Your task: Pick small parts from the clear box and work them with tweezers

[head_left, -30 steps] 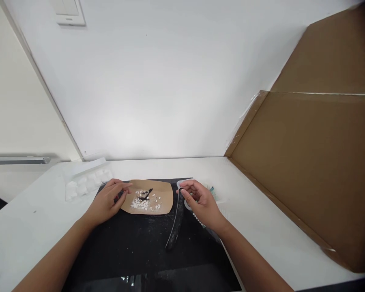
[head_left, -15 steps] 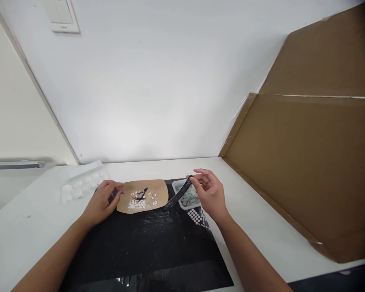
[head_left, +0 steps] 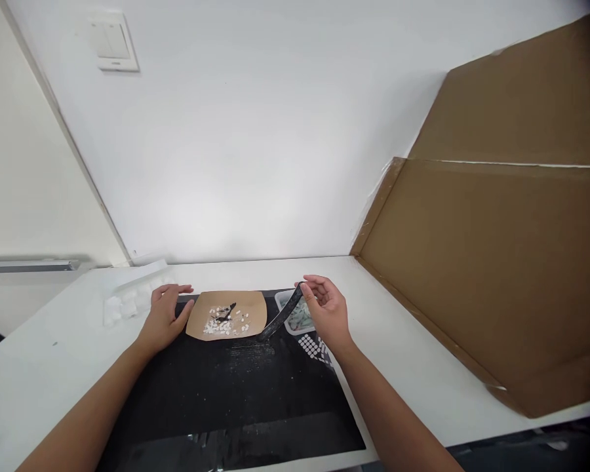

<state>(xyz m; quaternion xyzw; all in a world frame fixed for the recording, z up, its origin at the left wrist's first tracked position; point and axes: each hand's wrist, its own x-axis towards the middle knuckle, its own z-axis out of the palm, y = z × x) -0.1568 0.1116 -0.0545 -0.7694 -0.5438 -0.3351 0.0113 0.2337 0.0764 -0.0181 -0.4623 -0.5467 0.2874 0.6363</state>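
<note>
My right hand (head_left: 324, 307) pinches the upper end of a dark, curved black strip (head_left: 281, 317). The strip slants down to the left, its lower end near the black sheet (head_left: 226, 393); whether it joins the sheet I cannot tell. Behind the strip and my fingers, partly hidden, is a clear plastic tub (head_left: 299, 321) of pale green pieces. My left hand (head_left: 166, 314) is open, fingers stretched and thumb apart, beside the left edge of a tan paper tray (head_left: 196, 321). On that tray lie small white bits (head_left: 217, 327) and a few black scraps (head_left: 229, 312).
A clear plastic tray (head_left: 128, 305) with white contents stands at the left back on the white table (head_left: 39, 387). A patch of white dots (head_left: 311, 346) shows by the tub. Cardboard panels (head_left: 482, 262) stand on the right, and a wall (head_left: 255, 144) rises behind.
My left hand has drawn back from the tan tray's edge and its fingers are straighter. My right hand still holds the strip in much the same pose. The view has shifted slightly.
</note>
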